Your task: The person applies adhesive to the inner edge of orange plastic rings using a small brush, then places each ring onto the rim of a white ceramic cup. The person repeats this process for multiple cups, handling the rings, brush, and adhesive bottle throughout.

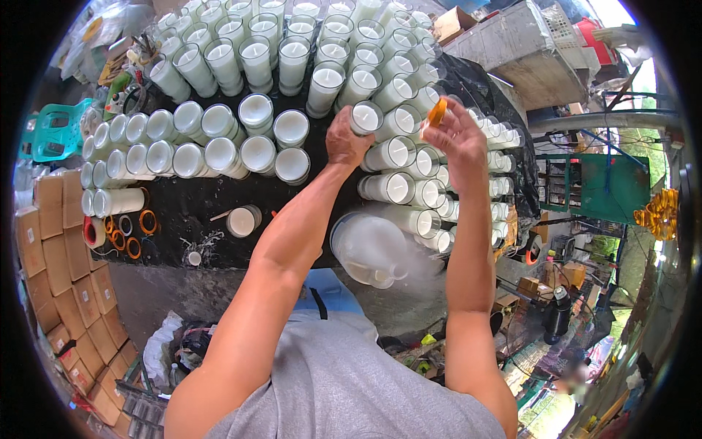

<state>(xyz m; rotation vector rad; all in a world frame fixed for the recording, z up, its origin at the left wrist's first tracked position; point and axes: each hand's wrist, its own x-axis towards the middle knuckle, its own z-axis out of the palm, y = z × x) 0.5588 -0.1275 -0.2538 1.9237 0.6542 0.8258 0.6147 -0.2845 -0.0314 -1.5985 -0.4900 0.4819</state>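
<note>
My left hand (pixel 346 139) is wrapped round a glass jar candle (pixel 366 115) filled with white wax, a wick at its middle. To the right, my raised right hand (pixel 459 143) grips a small roll of orange tape (pixel 437 111) between thumb and fingers. Many more white candles in glass stand around both hands, such as the candle (pixel 325 86) just beyond my left hand and the candle (pixel 402 119) between the two hands. Below my hands, a translucent plastic jug (pixel 369 249) sits by the near table edge.
The black-covered table (pixel 175 212) carries rows of candles. At its left are tape rolls (pixel 134 247) and a cup of white wax (pixel 243 220) with a stick. Cardboard boxes (pixel 66 249) are stacked at left, near a teal plastic stool (pixel 62 130). A fan (pixel 557 314) stands at right.
</note>
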